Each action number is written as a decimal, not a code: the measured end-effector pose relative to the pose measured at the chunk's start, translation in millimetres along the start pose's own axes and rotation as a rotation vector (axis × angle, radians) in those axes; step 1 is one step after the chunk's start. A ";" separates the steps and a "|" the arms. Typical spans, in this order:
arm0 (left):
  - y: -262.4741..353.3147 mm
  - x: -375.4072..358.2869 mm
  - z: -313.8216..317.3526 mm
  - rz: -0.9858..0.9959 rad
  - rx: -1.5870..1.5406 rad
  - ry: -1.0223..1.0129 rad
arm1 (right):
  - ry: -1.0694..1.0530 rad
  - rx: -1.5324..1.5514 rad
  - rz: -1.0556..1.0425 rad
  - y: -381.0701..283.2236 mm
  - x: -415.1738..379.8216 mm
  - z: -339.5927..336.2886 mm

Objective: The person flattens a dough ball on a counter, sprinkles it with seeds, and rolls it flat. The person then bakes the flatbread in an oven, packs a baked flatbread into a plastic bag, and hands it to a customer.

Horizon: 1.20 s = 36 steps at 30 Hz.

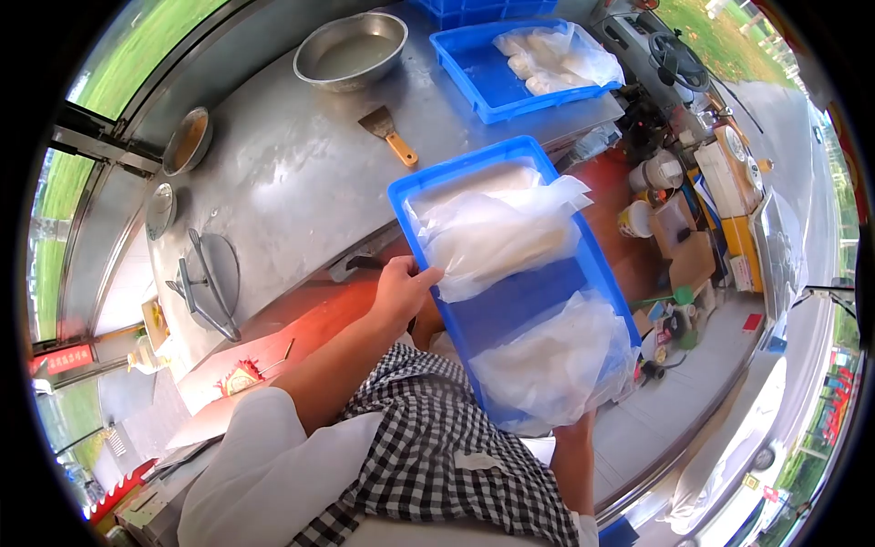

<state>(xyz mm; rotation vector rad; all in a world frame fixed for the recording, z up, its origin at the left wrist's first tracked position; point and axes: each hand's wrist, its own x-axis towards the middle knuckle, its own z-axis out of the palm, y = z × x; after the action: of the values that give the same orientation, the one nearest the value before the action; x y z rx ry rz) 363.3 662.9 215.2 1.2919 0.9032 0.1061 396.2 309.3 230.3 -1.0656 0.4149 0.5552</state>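
Note:
A blue plastic tray [506,314] hangs in front of me, tilted away from the table's near edge. My left hand [399,292] is closed on its left rim. My right forearm reaches the tray's near right corner; the right hand [576,427] is mostly hidden under the tray and plastic, supporting it, its fingers out of sight. In the tray's far half a crumpled clear plastic sheet [497,232] covers something pale. Another plastic sheet [551,360] bunches over the near half, draping past the right rim; what lies under it I cannot make out.
On the steel table [283,173] are a metal basin [351,50] with cloudy liquid, a scraper [390,137], smaller bowls [189,141] and a round lid [214,278]. Another blue tray [483,91] holds pale dough pieces under plastic. Boxes and tubs [688,255] crowd the right side.

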 end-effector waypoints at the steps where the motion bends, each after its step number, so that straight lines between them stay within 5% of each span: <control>1: -1.8 -0.1 -4.2 -0.001 -0.029 -0.003 | 0.003 0.000 0.004 5.1 -2.0 2.5; 11: -46.3 22.3 -83.2 -0.019 -0.098 0.023 | 0.025 0.013 0.064 61.0 -10.7 37.8; 14: -75.7 41.2 -130.1 0.299 0.536 0.055 | 0.042 0.019 0.068 71.9 -17.7 45.7; 18: -96.9 43.3 -166.1 0.485 1.263 0.034 | 0.063 0.034 0.052 78.5 -24.6 47.9; 22: -106.0 39.9 -163.3 0.490 1.370 -0.001 | 0.071 0.055 0.049 85.2 -29.2 46.3; 29: -128.8 -1.5 -104.4 0.425 1.184 -0.154 | -0.019 0.097 0.036 90.4 -35.9 29.0; 33: -183.2 17.2 -80.3 -0.202 -0.072 -0.321 | -0.002 0.108 0.035 84.3 -44.7 13.5; 36: -90.7 -26.7 -46.2 -0.415 -0.601 -0.181 | 0.052 0.065 0.000 76.9 -56.5 10.1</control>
<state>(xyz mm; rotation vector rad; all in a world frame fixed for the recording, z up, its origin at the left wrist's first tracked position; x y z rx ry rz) 279.9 655.4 151.5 0.5343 0.8763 -0.0643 305.2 334.3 213.0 -1.0192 0.4754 0.5121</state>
